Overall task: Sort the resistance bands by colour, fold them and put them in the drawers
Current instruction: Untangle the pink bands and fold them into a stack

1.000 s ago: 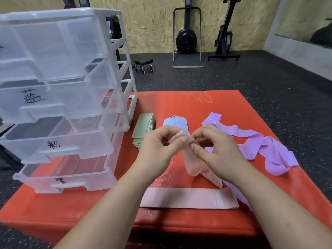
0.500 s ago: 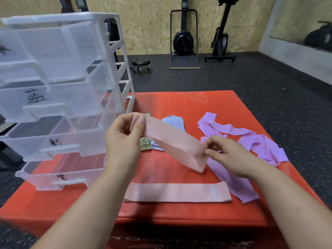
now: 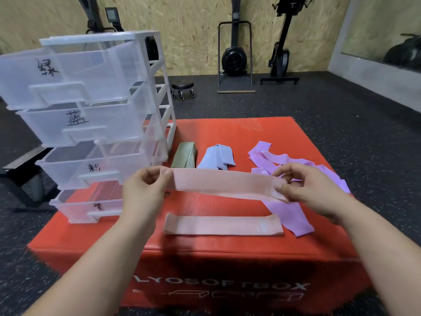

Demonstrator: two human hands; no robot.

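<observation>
Fingers [image 3: 165, 177] of my left hand [image 3: 143, 190] and right hand [image 3: 314, 190] pinch a pink resistance band [image 3: 225, 182] by its ends, above another pink band [image 3: 223, 225] on the red surface [image 3: 205, 254].

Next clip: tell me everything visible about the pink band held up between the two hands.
The held pink band is a flat loop of pale pink, ribbed, fabric-like elastic. It is pulled out straight and roughly level in the air above the red box, and its two layers show apart along the lower edge. The left hand pinches its left end and the right hand pinches its right end. Nothing else appears to touch it.
</observation>
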